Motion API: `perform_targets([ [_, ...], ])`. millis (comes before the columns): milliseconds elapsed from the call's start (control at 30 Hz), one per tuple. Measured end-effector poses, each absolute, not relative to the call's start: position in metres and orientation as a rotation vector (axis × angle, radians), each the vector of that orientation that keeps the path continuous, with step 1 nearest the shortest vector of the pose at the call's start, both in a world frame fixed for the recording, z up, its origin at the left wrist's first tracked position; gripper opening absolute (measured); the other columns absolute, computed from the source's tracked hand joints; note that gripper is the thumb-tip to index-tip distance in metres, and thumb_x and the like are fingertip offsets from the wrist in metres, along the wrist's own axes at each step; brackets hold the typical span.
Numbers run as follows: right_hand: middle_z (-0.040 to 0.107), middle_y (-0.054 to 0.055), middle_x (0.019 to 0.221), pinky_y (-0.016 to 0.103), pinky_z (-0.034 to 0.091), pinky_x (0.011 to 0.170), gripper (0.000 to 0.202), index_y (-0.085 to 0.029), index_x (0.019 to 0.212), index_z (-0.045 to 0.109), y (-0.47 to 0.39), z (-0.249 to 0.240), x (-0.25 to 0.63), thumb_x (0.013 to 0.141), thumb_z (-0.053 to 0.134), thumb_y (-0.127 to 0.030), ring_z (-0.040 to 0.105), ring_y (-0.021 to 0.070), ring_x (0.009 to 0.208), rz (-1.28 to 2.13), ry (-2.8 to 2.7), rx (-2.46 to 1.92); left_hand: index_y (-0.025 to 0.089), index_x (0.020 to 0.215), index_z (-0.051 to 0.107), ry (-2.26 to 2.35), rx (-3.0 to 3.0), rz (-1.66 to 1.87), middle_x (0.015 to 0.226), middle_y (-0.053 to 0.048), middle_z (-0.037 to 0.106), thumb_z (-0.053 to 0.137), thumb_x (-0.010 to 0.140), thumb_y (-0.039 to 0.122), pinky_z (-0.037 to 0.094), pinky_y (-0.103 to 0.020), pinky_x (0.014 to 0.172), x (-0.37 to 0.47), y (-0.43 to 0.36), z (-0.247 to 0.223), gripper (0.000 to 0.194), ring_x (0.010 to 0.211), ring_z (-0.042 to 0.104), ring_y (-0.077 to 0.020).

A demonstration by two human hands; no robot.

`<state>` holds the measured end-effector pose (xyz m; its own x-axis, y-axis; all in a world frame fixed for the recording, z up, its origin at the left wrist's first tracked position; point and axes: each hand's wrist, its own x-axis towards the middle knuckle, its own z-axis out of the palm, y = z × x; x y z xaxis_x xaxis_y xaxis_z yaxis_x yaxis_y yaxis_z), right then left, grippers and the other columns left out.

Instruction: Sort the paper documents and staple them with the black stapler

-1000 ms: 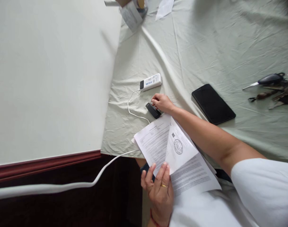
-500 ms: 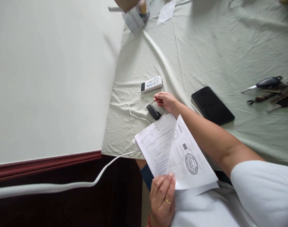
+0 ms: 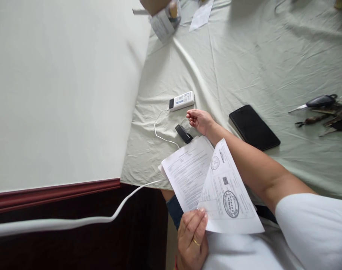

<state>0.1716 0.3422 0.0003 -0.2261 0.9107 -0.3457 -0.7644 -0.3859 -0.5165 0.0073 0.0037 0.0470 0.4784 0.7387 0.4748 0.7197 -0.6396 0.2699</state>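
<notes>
At the near edge of the cloth-covered table (image 3: 272,71), I have the printed papers (image 3: 184,165) lying slantwise, their upper part over the cloth and the lower part out over the white shirt. The left hand (image 3: 191,240) is at the bottom of the papers, its fingers clamped on the corner of a sheet that is folded back diagonally. The turned-over flap (image 3: 239,208) faces up to me, showing a large oval stamp, a smaller round one and a dark square. A yellow ring shows on one of those fingers.

The right hand (image 3: 199,122) hangs just beyond the top of the papers, fingers curled inward; I can't tell whether they are closed on anything. Just beside it and touching the papers' top edge is a black clip (image 3: 184,134), or so I take it from here, since its far side is hard to make out.

Past the clip lies a white power bank (image 3: 182,101), with a thin white cable (image 3: 156,131) looping from its end down to the papers. To the right of the forearm I see a black phone (image 3: 255,127) lying flat, and farther right a bunch of keys (image 3: 333,114).
</notes>
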Motion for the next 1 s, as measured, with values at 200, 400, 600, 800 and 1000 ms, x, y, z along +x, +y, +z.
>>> perform_targets([
  [200, 0.045, -0.008, 0.059, 0.017, 0.021, 0.042, 0.015, -0.018, 0.081, 0.059, 0.341, 0.001, 0.173, 0.095, 0.058, -0.012, 0.029, 0.0048, 0.046, 1.841, -0.358, -0.729, 0.011, 0.125, 0.07, 1.339, 2.638, 0.904, 0.111, -0.012, 0.077, 0.055, 0.089, -0.009, 0.066, -0.035, 0.093, 0.006, 0.002, 0.047, 0.044, 0.112, 0.073, -0.0208],
  [400, 0.025, -0.012, 0.054, 0.021, 0.012, 0.04, 0.013, -0.021, 0.083, 0.057, 0.337, 0.002, 0.174, 0.094, 0.061, -0.016, 0.018, 0.0069, 0.044, 1.849, -0.471, -0.693, 0.011, 0.124, 0.071, 1.321, 2.621, 0.96, 0.11, -0.012, 0.077, 0.056, 0.091, -0.008, 0.065, -0.035, 0.092, 0.009, 0.002, 0.046, 0.041, 0.111, 0.073, -0.0207],
  [600, 0.028, -0.012, 0.053, 0.019, 0.014, 0.039, 0.009, -0.018, 0.086, 0.06, 0.333, 0.006, 0.173, 0.094, 0.06, -0.014, 0.018, 0.0061, 0.044, 1.835, -0.514, -0.712, 0.008, 0.121, 0.072, 1.323, 2.612, 0.983, 0.11, -0.013, 0.075, 0.057, 0.093, -0.007, 0.065, -0.035, 0.091, 0.013, 0.002, 0.047, 0.035, 0.111, 0.071, -0.021],
  [800, 0.026, -0.013, 0.052, 0.018, 0.014, 0.038, 0.011, -0.019, 0.085, 0.056, 0.335, 0.005, 0.172, 0.094, 0.06, -0.013, 0.017, 0.0056, 0.044, 1.83, -0.486, -0.713, 0.008, 0.128, 0.07, 1.344, 2.553, 0.986, 0.115, -0.013, 0.074, 0.058, 0.088, -0.013, 0.064, -0.037, 0.092, 0.016, -0.003, 0.043, 0.046, 0.115, 0.069, -0.0223],
  [1000, 0.026, -0.012, 0.051, 0.018, 0.014, 0.038, 0.015, -0.02, 0.084, 0.054, 0.335, 0.004, 0.17, 0.097, 0.057, -0.013, 0.017, 0.006, 0.044, 1.799, -0.481, -0.753, 0.011, 0.131, 0.069, 1.389, 2.543, 0.957, 0.119, -0.012, 0.074, 0.055, 0.087, -0.015, 0.063, -0.038, 0.095, 0.018, -0.007, 0.041, 0.053, 0.116, 0.069, -0.0219],
])
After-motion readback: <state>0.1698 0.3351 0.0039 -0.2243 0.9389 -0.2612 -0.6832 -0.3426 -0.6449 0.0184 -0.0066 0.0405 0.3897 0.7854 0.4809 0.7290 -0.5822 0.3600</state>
